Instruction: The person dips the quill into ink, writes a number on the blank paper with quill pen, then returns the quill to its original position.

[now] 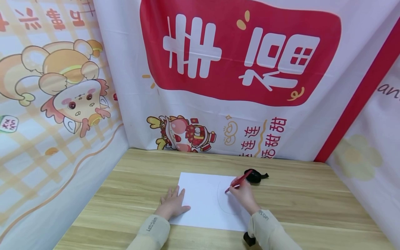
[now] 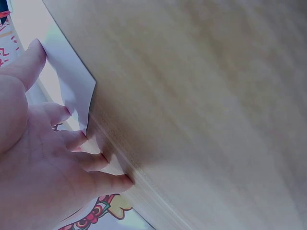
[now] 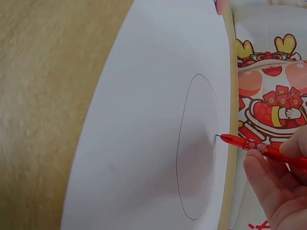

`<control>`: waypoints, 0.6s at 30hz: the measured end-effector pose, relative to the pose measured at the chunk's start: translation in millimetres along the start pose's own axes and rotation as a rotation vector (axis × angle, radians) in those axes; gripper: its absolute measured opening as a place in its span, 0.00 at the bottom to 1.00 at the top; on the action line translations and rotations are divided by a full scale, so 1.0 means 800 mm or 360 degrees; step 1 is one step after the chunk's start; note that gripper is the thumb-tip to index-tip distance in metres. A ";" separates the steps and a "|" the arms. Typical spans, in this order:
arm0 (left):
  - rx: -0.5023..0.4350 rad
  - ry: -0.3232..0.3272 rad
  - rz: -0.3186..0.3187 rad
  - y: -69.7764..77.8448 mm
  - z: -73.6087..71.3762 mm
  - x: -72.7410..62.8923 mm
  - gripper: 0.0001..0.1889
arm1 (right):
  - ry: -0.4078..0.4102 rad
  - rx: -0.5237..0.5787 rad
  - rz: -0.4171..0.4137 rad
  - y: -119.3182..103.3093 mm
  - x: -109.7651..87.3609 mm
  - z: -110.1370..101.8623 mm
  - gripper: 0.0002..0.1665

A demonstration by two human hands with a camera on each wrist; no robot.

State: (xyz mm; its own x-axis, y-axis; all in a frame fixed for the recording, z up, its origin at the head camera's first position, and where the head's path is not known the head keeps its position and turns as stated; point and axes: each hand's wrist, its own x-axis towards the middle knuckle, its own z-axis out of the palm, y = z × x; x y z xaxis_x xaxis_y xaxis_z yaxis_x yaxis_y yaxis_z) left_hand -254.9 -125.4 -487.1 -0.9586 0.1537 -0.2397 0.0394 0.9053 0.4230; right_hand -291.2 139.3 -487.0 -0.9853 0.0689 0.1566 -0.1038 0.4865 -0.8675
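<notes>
A white sheet of paper (image 1: 200,205) lies on the wooden table. My left hand (image 1: 173,204) rests at its left edge with fingers spread; in the left wrist view the thumb and some fingertips touch the paper while others meet the wood. My right hand (image 1: 242,194) pinches a red pen (image 1: 239,181) over the right part of the sheet. The pen's tip meets the paper at a thin dark oval line (image 3: 177,163). In the right wrist view the line forms a long, nearly closed loop, and the pen (image 3: 259,147) touches its right side.
Behind the right hand lies a black rounded object with a short strap (image 1: 254,176). A small dark object (image 1: 249,239) sits by the right sleeve, partly hidden. Printed cloth (image 1: 131,104) hangs along the table's back edge and both sides. Wooden tabletop (image 1: 312,198) extends to the right.
</notes>
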 end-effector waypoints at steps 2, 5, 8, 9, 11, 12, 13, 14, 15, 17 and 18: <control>-0.0005 -0.0002 0.0002 0.000 0.000 0.000 0.38 | -0.0010 0.0001 -0.0005 0.000 0.000 0.002 0.11; -0.0011 -0.0003 0.0009 -0.001 0.000 -0.001 0.38 | -0.0015 0.0002 -0.0022 0.000 0.000 0.003 0.10; -0.0007 -0.0002 0.0011 -0.001 -0.001 -0.001 0.38 | -0.0006 -0.0007 -0.0049 0.001 0.000 0.004 0.10; -0.0005 -0.0002 0.0011 0.000 -0.001 -0.001 0.38 | -0.0004 -0.0010 -0.0062 0.001 0.000 0.004 0.10; -0.0002 0.0000 0.0011 0.000 -0.001 -0.001 0.38 | 0.0001 -0.0009 -0.0075 0.002 0.000 0.004 0.10; -0.0001 0.0000 0.0010 0.000 -0.001 -0.001 0.38 | 0.0002 -0.0010 -0.0078 0.002 0.000 0.004 0.10; 0.0000 0.0000 0.0010 0.000 -0.001 -0.001 0.38 | 0.0001 -0.0010 -0.0084 0.003 0.000 0.004 0.10; 0.0002 0.0001 0.0011 0.000 -0.001 -0.001 0.38 | 0.0000 -0.0014 -0.0089 0.003 0.000 0.004 0.10; 0.0003 0.0002 0.0012 0.000 -0.001 -0.001 0.38 | -0.0002 -0.0014 -0.0090 0.003 -0.001 0.004 0.10; 0.0004 0.0003 0.0016 0.000 -0.001 -0.001 0.38 | -0.0003 -0.0020 -0.0091 0.003 -0.001 0.004 0.10; 0.0004 0.0002 0.0016 0.001 -0.001 -0.002 0.38 | -0.0003 -0.0023 -0.0092 0.003 -0.001 0.004 0.10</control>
State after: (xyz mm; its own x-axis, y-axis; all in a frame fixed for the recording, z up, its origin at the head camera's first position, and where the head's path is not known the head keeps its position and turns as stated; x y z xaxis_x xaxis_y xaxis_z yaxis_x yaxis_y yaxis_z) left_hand -254.0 -125.7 -485.6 -0.9586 0.1625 -0.2339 0.0500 0.9046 0.4234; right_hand -291.3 137.4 -490.5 -0.9779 0.0386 0.2054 -0.1587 0.5021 -0.8501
